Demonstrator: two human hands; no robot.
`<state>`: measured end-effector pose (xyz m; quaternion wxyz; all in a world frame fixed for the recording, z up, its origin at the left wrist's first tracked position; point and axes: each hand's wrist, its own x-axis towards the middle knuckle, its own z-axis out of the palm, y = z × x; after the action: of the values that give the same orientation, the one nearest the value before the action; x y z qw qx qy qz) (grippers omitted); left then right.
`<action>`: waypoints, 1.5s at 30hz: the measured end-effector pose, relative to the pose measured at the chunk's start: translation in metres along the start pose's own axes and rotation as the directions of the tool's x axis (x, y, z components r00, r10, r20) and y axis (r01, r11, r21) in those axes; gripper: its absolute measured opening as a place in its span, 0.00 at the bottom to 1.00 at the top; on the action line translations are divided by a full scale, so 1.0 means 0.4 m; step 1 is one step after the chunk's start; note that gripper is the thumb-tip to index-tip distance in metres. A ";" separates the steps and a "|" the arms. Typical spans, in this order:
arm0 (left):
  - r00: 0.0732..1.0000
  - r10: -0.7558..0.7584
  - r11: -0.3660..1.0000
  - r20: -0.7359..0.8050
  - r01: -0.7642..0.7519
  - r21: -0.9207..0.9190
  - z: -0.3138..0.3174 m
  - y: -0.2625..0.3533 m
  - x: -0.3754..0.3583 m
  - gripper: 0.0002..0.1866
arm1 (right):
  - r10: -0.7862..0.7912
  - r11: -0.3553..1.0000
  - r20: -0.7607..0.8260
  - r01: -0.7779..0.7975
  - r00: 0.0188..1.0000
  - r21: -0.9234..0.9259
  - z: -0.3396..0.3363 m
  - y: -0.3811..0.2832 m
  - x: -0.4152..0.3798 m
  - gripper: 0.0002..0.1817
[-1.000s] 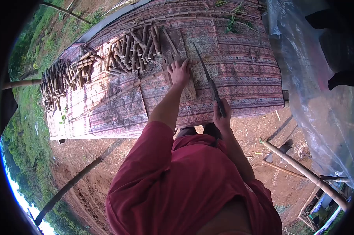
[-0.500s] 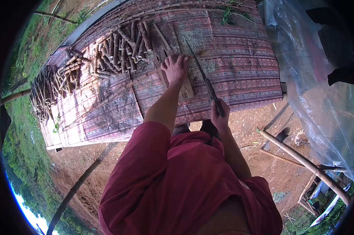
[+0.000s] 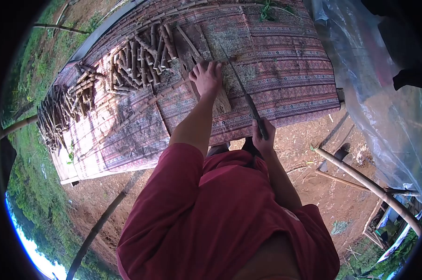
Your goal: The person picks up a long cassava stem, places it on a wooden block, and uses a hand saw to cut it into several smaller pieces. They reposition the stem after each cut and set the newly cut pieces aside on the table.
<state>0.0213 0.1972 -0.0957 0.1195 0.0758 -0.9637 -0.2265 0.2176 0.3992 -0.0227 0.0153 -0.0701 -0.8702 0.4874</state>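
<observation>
My left hand (image 3: pixel 206 78) is closed over a long woody stem (image 3: pixel 171 88), pressing it down across a worn wooden board (image 3: pixel 222 102). The stem runs off to the left over the patterned cloth; its end under my fingers is hidden. In my right hand (image 3: pixel 264 135), near the table's front edge, is the dark handle of a handsaw (image 3: pixel 241 86). Its narrow blade points away from me, to the right of my left hand and apart from the fingers. Short cut stems (image 3: pixel 143 56) lie heaped beyond and left of my left hand.
A patterned cloth (image 3: pixel 285 79) strewn with sawdust covers the table. More cut stems (image 3: pixel 56 112) are stacked at its far left end, and long uncut stems lie along the back. Clear plastic sheeting (image 3: pixel 360 93) hangs at right, near a slanted pole (image 3: pixel 369 186).
The camera view has shifted slightly. Both hands and the saw keep nearly the same positions, with the left fingers moved a little on the stem.
</observation>
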 end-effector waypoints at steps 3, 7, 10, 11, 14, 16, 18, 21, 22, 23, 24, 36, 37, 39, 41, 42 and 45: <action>1.000 0.001 1.000 0.001 -0.001 0.006 0.005 0.002 0.003 0.18 | -0.067 0.995 -0.024 0.069 0.997 0.069 0.002 -0.010 0.010 0.15; 1.000 -0.005 0.999 0.007 0.005 0.033 0.012 -0.002 0.001 0.18 | -0.147 0.986 -0.033 0.149 0.989 0.073 0.006 -0.011 0.023 0.14; 1.000 -0.007 1.000 0.006 0.007 0.020 0.011 -0.002 0.001 0.18 | -0.167 0.981 -0.060 0.172 0.984 0.093 0.017 -0.011 0.023 0.15; 1.000 -0.009 1.000 0.003 0.008 0.016 0.011 -0.002 0.002 0.18 | -0.174 0.979 -0.066 0.180 0.982 0.092 0.018 -0.008 0.025 0.16; 1.000 -0.013 0.999 0.013 0.012 0.030 0.003 0.005 0.002 0.18 | -0.174 0.979 -0.070 0.180 0.982 0.092 0.021 0.001 0.024 0.17; 1.000 -0.016 1.000 0.017 0.015 0.023 0.004 0.004 0.000 0.18 | -0.155 0.983 -0.058 0.160 0.986 0.095 0.018 0.002 0.029 0.17; 1.000 -0.018 1.000 0.014 0.018 0.014 0.002 0.006 0.004 0.18 | -0.164 0.982 -0.055 0.169 0.985 0.086 0.018 0.001 0.032 0.17; 1.000 -0.020 1.000 0.006 0.020 0.003 0.001 0.007 0.002 0.18 | -0.169 0.983 -0.042 0.171 0.985 0.066 0.026 0.001 0.030 0.17; 1.000 -0.019 1.000 -0.001 0.019 0.004 0.005 0.004 0.003 0.17 | -0.170 0.983 -0.037 0.171 0.985 0.058 0.029 0.001 0.029 0.17; 1.000 -0.017 1.000 -0.009 0.017 0.005 0.009 0.001 0.004 0.17 | -0.157 0.986 -0.029 0.158 0.987 0.056 0.030 0.001 0.028 0.17; 1.000 -0.020 1.000 -0.004 0.020 0.005 0.006 0.004 0.004 0.17 | -0.144 0.988 -0.020 0.145 0.989 0.056 0.030 -0.004 0.028 0.17; 1.000 -0.019 1.000 0.004 0.019 -0.005 0.007 -0.001 0.002 0.18 | -0.126 0.980 -0.038 0.131 0.991 0.149 0.018 0.023 0.056 0.17; 1.000 -0.025 1.000 0.015 0.025 -0.004 0.005 0.001 0.002 0.18 | -0.128 0.979 -0.046 0.134 0.991 0.157 0.018 0.023 0.057 0.18; 0.999 -0.033 0.999 0.029 0.033 -0.008 0.001 0.001 0.000 0.19 | -0.110 0.983 -0.035 0.113 0.993 0.142 0.010 0.029 0.059 0.17; 0.999 -0.037 0.999 0.034 0.038 -0.018 0.001 0.000 0.001 0.19 | -0.104 0.986 -0.029 0.107 0.994 0.131 0.009 0.033 0.061 0.17; 0.999 -0.036 0.999 0.028 0.036 -0.012 0.001 -0.001 0.001 0.20 | -0.105 0.986 -0.030 0.108 0.994 0.126 0.008 0.031 0.061 0.17; 0.999 -0.033 0.999 0.021 0.033 -0.004 0.005 0.000 -0.001 0.20 | -0.113 0.985 -0.024 0.116 0.993 0.131 0.007 0.025 0.063 0.17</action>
<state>0.0210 0.1982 -0.0977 0.1057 0.0890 -0.9630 -0.2313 0.1937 0.4053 -0.0335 0.0548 -0.0227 -0.8385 0.5417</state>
